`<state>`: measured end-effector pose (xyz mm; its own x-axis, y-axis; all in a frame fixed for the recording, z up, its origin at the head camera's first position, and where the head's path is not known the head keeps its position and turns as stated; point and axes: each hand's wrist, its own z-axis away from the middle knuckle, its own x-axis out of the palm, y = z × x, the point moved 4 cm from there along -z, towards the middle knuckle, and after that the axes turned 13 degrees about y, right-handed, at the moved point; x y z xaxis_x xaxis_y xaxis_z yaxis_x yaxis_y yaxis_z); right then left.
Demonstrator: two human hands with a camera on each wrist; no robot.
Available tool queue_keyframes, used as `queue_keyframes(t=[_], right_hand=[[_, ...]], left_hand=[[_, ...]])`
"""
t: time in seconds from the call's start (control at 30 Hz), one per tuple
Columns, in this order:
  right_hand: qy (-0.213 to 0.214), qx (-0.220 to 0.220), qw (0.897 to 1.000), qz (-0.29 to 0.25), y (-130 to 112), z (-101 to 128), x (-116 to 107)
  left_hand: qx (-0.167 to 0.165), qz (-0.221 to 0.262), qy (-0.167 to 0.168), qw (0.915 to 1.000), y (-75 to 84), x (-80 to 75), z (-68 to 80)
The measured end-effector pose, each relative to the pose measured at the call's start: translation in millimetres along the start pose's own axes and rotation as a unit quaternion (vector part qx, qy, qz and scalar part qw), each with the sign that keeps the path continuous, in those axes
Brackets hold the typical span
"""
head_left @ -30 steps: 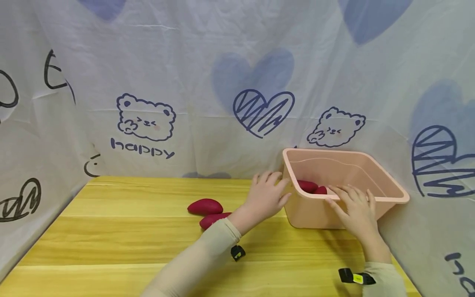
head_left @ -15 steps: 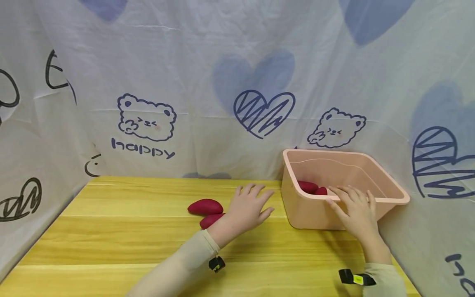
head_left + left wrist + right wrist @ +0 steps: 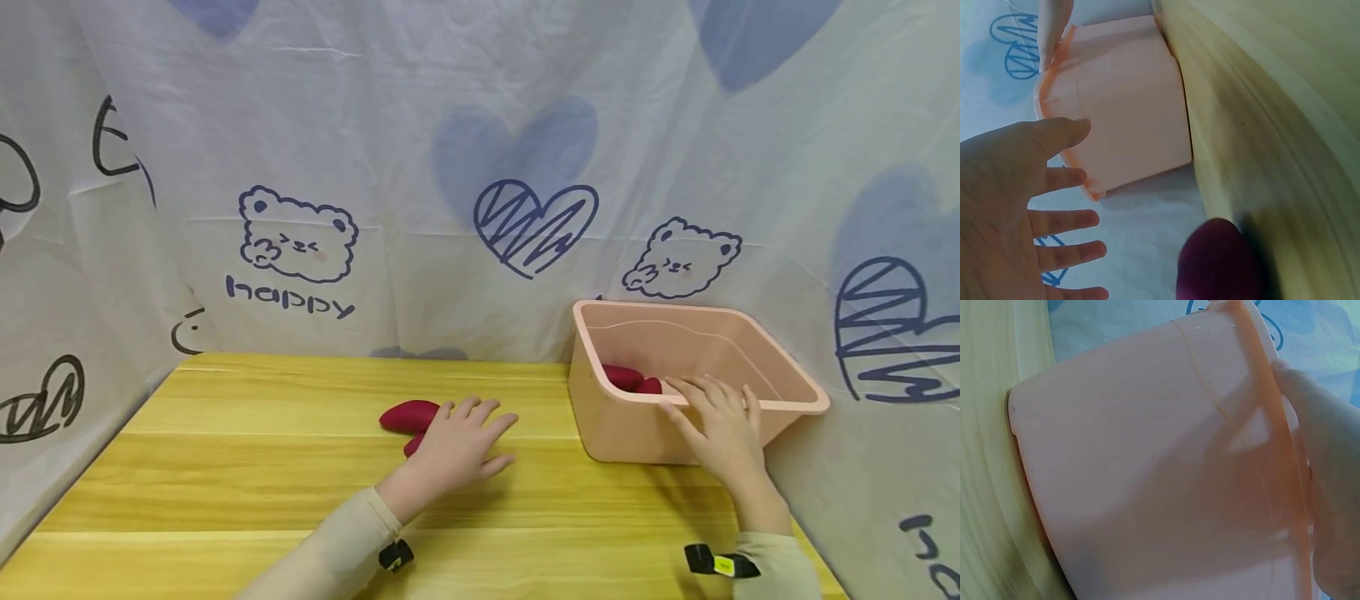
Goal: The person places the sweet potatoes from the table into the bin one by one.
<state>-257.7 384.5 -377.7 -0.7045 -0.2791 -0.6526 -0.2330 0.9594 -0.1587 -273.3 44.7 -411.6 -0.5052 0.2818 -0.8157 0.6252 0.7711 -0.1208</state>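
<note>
My left hand hovers over the wooden table with fingers spread and nothing in it. It partly covers two dark red sweet potatoes; the rear one shows more than the front one. One sweet potato appears at the bottom of the left wrist view, below the palm. At the right stands a pink plastic bin holding at least two more sweet potatoes. My right hand grips the bin's near rim, fingers over the inside and thumb at the rim's outer side.
A yellowish wooden table carries everything. Behind it and along both sides hangs a white cloth printed with hearts and bears. The bin stands close to the back and right cloth.
My left hand has moved left from beside the bin, over the table, to the two sweet potatoes, covering more of them. The right hand and bin have stayed in place.
</note>
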Motion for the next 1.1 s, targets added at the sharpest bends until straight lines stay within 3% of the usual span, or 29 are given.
queue_keyframes(t=[0.13, 0.43, 0.73, 1.1], right_hand=[[0.002, 0.001, 1.000, 0.001, 0.8, 0.2, 0.2], [0.003, 0.000, 1.000, -0.004, 0.5, 1.0, -0.4], [0.002, -0.001, 1.000, -0.004, -0.6, -0.3, -1.3], [-0.007, 0.002, 1.000, -0.006, -2.3, -0.9, -2.6]], left_hand=[[0.009, -0.006, 0.006, 0.9999, -6.0, 0.0, 8.2], [0.001, 0.033, -0.038, 0.9987, -16.5, 2.1, 20.8], [0.008, 0.068, -0.046, 0.9966, -27.8, 10.9, 28.6], [0.001, 0.077, -0.068, 0.9947, -31.9, 17.8, 33.6]])
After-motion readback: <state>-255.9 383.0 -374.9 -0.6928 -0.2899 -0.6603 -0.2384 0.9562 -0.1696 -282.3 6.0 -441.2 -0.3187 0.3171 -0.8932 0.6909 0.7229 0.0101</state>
